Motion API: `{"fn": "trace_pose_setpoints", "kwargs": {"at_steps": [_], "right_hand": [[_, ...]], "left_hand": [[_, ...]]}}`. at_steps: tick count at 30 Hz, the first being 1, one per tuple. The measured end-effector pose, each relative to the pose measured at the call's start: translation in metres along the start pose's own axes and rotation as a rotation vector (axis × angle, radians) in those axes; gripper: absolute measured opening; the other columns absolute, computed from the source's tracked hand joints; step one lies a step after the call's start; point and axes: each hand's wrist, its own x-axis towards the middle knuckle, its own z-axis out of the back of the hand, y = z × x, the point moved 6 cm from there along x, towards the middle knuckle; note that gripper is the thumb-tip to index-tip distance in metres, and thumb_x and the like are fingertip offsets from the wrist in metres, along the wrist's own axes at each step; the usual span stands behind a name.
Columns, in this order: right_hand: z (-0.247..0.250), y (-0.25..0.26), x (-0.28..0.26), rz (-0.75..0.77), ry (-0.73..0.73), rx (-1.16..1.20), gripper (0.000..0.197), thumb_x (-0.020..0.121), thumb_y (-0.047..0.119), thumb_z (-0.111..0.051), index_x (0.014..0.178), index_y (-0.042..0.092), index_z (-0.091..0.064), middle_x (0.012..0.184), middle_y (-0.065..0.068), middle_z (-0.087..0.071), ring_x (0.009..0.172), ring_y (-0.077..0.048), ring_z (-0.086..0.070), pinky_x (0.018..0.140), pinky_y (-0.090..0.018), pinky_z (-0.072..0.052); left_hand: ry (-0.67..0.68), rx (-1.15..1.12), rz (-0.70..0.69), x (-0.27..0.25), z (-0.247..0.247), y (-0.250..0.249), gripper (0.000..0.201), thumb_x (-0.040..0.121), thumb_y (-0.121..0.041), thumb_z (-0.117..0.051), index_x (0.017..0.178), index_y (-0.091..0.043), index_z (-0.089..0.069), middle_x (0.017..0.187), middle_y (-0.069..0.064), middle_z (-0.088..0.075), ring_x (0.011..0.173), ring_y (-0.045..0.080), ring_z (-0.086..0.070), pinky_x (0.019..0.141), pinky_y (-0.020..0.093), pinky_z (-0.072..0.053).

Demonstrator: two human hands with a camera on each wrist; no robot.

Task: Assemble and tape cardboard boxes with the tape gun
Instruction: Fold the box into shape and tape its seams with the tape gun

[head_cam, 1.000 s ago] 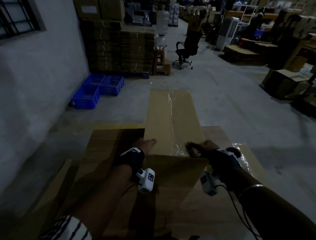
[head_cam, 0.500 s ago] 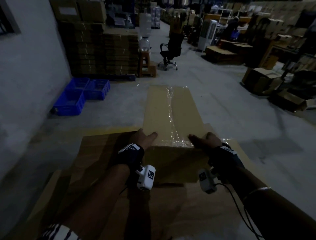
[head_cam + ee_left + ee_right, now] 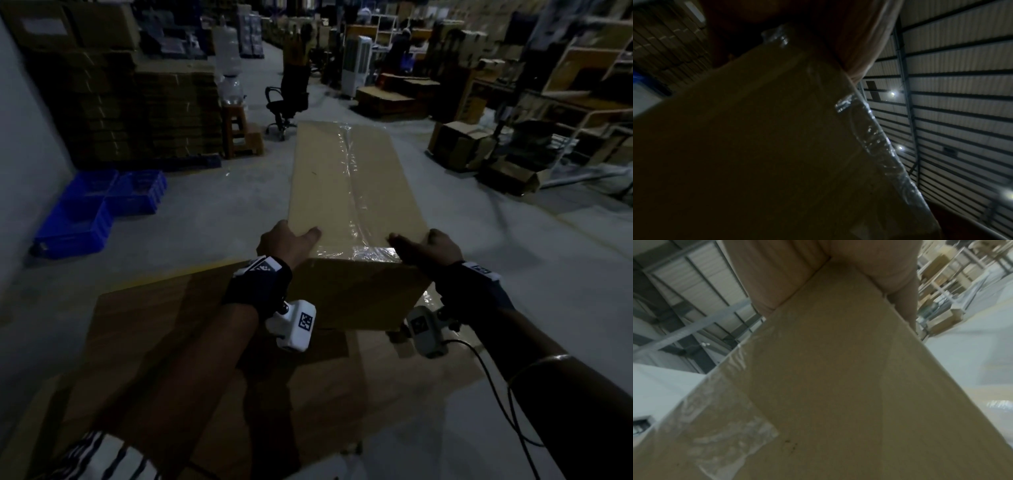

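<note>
A long taped cardboard box (image 3: 329,192) is lifted off the surface and points away from me, with clear tape (image 3: 352,185) along its top seam and over the near edge. My left hand (image 3: 287,241) grips its near left corner, thumb on top. My right hand (image 3: 426,248) grips the near right corner, thumb lying on the top by the tape. In the left wrist view the box's end face (image 3: 756,154) fills the frame, with crinkled tape (image 3: 879,146) on its edge. In the right wrist view the box's face (image 3: 838,378) shows with the fingers (image 3: 898,272) wrapped over its edge. No tape gun is in view.
Flattened cardboard sheets (image 3: 191,342) lie below my arms. Blue crates (image 3: 99,205) stand on the floor at the left by a white wall. Stacked cardboard (image 3: 137,102), a wooden stool (image 3: 239,133) and an office chair (image 3: 291,96) stand behind. More boxes (image 3: 466,144) and racks sit at the right.
Both hands have lifted the box off the cardboard sheets and carried it up and forward. The view has swung up and to the right.
</note>
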Motion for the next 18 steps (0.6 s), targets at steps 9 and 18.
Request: {"fn": "trace_pose_setpoints", "kwargs": {"at_steps": [9, 18], "right_hand": [[0.157, -0.112, 0.074, -0.015, -0.022, -0.035, 0.061, 0.075, 0.074, -0.070, 0.089, 0.017, -0.053, 0.089, -0.004, -0.059, 0.082, -0.020, -0.055, 0.063, -0.032, -0.040], [0.256, -0.223, 0.144, -0.078, 0.001, -0.077, 0.074, 0.068, 0.082, -0.069, 0.097, 0.014, -0.058, 0.093, -0.006, -0.063, 0.089, -0.026, -0.060, 0.067, -0.033, -0.042]], "left_hand": [[0.029, -0.068, -0.031, -0.039, -0.155, -0.129, 0.068, 0.083, -0.060, -0.061, 0.133, -0.014, -0.051, 0.131, 0.008, -0.057, 0.117, 0.030, -0.055, 0.087, 0.029, -0.040], [0.084, -0.146, 0.040, -0.055, -0.300, -0.204, 0.081, 0.073, -0.066, -0.064, 0.132, -0.011, -0.052, 0.129, 0.005, -0.059, 0.115, 0.030, -0.057, 0.099, 0.039, -0.047]]}}
